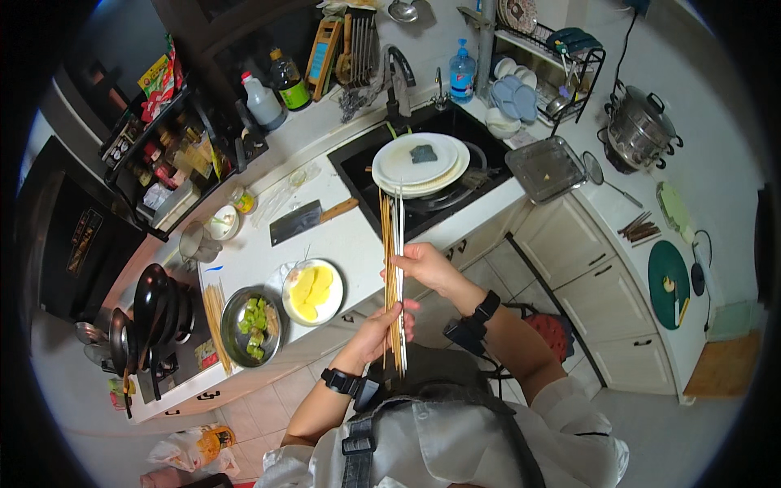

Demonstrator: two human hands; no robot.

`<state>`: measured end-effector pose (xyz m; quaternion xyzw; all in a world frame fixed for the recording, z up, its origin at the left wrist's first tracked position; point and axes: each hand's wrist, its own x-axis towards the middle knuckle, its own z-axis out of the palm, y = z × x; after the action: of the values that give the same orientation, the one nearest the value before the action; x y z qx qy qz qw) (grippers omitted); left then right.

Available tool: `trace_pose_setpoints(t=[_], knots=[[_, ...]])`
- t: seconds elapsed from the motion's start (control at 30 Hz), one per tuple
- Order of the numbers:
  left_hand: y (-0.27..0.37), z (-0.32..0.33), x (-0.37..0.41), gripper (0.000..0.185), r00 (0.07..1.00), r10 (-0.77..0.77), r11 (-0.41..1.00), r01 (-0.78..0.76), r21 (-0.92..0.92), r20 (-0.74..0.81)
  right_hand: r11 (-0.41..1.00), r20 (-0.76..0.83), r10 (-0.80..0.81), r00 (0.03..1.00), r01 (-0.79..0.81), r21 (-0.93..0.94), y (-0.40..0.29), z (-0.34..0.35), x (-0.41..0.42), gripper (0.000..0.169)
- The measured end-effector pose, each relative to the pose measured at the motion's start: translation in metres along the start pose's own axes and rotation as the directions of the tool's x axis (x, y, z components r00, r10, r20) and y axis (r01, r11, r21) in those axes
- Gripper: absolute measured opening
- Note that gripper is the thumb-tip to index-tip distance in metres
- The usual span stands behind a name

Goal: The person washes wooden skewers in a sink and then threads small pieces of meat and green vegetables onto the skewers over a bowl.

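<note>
My right hand (424, 265) grips a bundle of long thin sticks around its middle. Lower down, my left hand (381, 329) holds the same bundle near its bottom end. Light brown wooden sticks (386, 226) lie on the left of the bundle and silvery metal skewers (399, 226) on the right. Its top ends point at a stack of white plates (390, 160) over the black sink (360, 161); a dark scouring pad (424, 154) rests on the top plate. Left of my hands, a white bowl (337, 302) holds yellow slices, beside a steel bowl (229, 335) with chopped green vegetable pieces.
A cleaver (297, 224) lies on the counter left of the sink. More wooden sticks (215, 311) lie beside the steel bowl, near black pans (152, 305). Right of the sink sit a clear tray (543, 168), a strainer (616, 183) and a green cutting board (662, 268) with a knife.
</note>
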<state>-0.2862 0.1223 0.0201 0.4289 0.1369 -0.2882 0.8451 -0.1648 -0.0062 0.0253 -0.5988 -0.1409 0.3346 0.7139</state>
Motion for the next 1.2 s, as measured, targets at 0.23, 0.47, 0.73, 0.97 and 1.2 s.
trace_pose_setpoints(t=[0.23,0.47,0.73,0.97,1.2], knots=[[0.034,-0.006,0.074,0.026,0.994,-0.029,0.981,0.049,-0.189,0.107,0.996,-0.018,-0.067,0.998,0.066,-0.063,-0.013,-0.058,0.055,0.019],[0.084,-0.009,0.179,0.026,0.988,0.036,0.988,-0.012,-0.157,0.151,0.975,-0.024,-0.048,0.999,0.041,-0.216,-0.056,-0.140,0.122,0.026],[0.127,-0.016,0.214,0.025,0.999,-0.004,0.985,-0.004,-0.174,-0.046,0.997,0.111,0.068,0.991,-0.062,-0.056,-0.129,-0.245,0.226,0.038],[0.125,-0.003,0.239,0.025,0.973,-0.001,0.979,-0.046,-0.197,-0.230,0.700,0.326,0.049,0.944,0.200,-0.685,-0.120,-0.298,0.371,0.047],[0.124,0.034,0.277,0.028,0.933,0.084,0.931,-0.199,-0.305,-0.351,0.584,0.381,0.234,0.895,0.184,-0.791,-0.102,-0.309,0.429,0.048]])
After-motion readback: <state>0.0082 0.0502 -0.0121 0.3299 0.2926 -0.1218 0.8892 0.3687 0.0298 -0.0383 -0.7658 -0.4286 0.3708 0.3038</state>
